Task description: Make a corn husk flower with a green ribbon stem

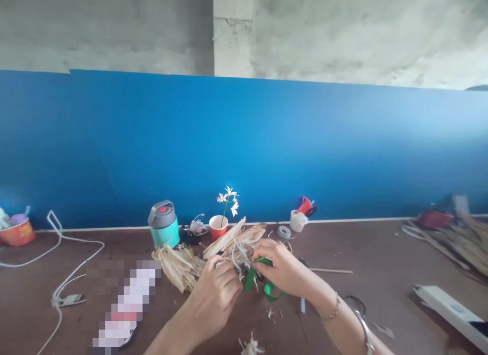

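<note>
My right hand (276,263) is closed, thumb and fingers pinching a strip of green tape (249,278). A loose curl of the same tape hangs below the palm. My left hand (219,294) is also closed, its fingers bent beside the strip's left side; what they hold, if anything, is hidden. Dry, pale corn husks (177,266) lie behind and left of my left hand, and more husk pieces (229,238) lie just beyond both hands. Thin white strands (241,256) loop over that pile. Small husk scraps (251,345) are scattered near the table's front edge.
At the back stand a turquoise food jar (164,228), a red paper cup (218,227) with a white flower (229,196), a tape roll (284,232) and a white cup (298,220) of tools. A white cable (78,263) lies left; a white box (453,312) lies right. A blue partition (244,141) closes the back.
</note>
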Tool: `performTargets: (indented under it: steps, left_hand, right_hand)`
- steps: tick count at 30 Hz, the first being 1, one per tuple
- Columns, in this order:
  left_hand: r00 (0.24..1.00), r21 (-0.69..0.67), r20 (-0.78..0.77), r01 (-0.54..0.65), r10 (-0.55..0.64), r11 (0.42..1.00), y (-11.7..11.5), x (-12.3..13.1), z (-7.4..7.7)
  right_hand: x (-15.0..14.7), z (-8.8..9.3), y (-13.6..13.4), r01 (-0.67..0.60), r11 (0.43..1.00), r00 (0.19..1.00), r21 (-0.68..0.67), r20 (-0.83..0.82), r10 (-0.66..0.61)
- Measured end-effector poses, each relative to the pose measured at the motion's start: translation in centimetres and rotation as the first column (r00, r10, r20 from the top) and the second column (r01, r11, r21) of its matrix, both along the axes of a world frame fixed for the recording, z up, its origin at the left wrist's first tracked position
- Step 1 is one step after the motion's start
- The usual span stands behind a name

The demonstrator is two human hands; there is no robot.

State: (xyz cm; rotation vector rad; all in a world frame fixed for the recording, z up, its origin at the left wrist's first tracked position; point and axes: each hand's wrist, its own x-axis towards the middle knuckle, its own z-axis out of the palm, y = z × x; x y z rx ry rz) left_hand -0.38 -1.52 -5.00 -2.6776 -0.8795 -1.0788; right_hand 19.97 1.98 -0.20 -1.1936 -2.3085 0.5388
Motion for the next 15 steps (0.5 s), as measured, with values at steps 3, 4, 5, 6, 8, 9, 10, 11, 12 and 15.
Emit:
performTargets:
  steps: [3,4,5,6,8,9,10,11,12,15]
  left_hand:
    - [1.0,0.014,0.018,0.021,-0.021,1.0,-0.2,0.0,0.2]
    - [0.999,0.02,0.024,0.022,-0.022,1.0,-0.3,0.0,0.3]
    - [0.999,0.026,0.028,0.021,-0.022,0.999,-0.4,0.0,0.3]
    - [0.999,0.033,0.029,0.022,-0.023,0.999,-0.5,-0.1,0.4]
    - [0.999,0.038,0.027,0.022,-0.023,0.999,-0.7,-0.1,0.6]
    - [0.999,0.04,0.029,0.021,-0.022,0.999,-0.8,-0.1,0.8]
    - [0.999,0.045,0.033,0.019,-0.021,0.999,-1.0,-0.1,0.9]
    - [0.999,0.055,0.039,0.017,-0.02,0.998,-1.1,-0.1,1.1]
    - [0.999,0.069,0.046,0.015,-0.018,0.998,-1.2,-0.1,1.2]
    - [0.997,0.112,0.07,0.005,-0.012,0.994,-1.5,-0.1,1.4]
  right_hand:
    - [0.3,-0.2,1.0,-0.047,0.997,0.997,-0.062,-0.062,0.043]
    - [0.4,-0.4,1.3,-0.051,0.994,0.996,-0.098,-0.081,0.043]
    - [0.5,-0.6,1.6,-0.05,0.987,0.994,-0.154,-0.105,0.034]
    - [0.5,-0.8,2.0,-0.047,0.973,0.991,-0.226,-0.134,0.017]
    - [0.6,-1.3,2.5,-0.046,0.926,0.982,-0.375,-0.189,-0.028]
    - [0.6,-1.7,2.8,-0.049,0.898,0.976,-0.436,-0.212,-0.049]
    - [0.5,-2.0,3.0,-0.051,0.873,0.971,-0.485,-0.229,-0.07]
    - [0.4,-2.4,3.1,-0.052,0.85,0.967,-0.524,-0.239,-0.088]
    - [0.3,-2.8,3.2,-0.055,0.828,0.963,-0.558,-0.248,-0.103]
    - [-0.3,-3.7,3.2,-0.095,0.737,0.947,-0.669,-0.288,-0.14]
